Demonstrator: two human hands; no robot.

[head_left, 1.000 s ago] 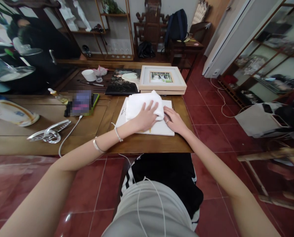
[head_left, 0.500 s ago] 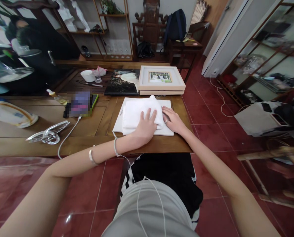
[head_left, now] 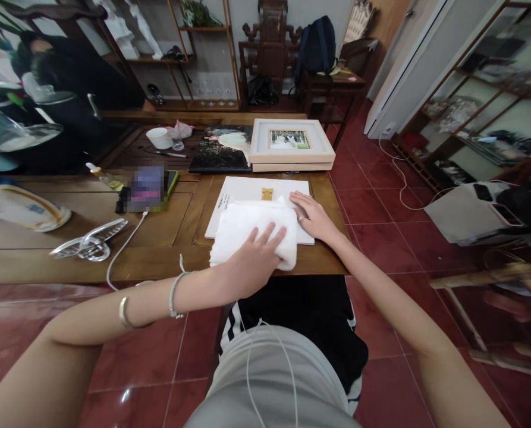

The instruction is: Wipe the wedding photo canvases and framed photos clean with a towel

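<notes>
A folded white towel (head_left: 242, 224) lies on a flat white board (head_left: 241, 189), its near part reaching past the board's front edge. My left hand (head_left: 258, 261) presses on the towel from above, fingers spread over it and the thumb side bent at its near right edge, gripping the cloth. On the board's right edge rests my right hand (head_left: 312, 219), palm down, fingers stretched out and holding nothing. Beyond the towel a small gold-coloured metal plate with holes (head_left: 267, 194) shows on the board, and small dark print runs along its left side.
Behind the board are a pale picture frame (head_left: 292, 157) and a dark photo panel (head_left: 223, 160). To the left on the wooden table (head_left: 180, 255) lie a phone with a cable (head_left: 147, 190), a clear hair claw (head_left: 91, 241) and a dropper bottle (head_left: 104, 175). A white cup (head_left: 159, 138) stands farther back.
My left hand has drawn the towel toward me and slightly left, uncovering the metal plate and the far part of the board. My right hand has stayed almost in place.
</notes>
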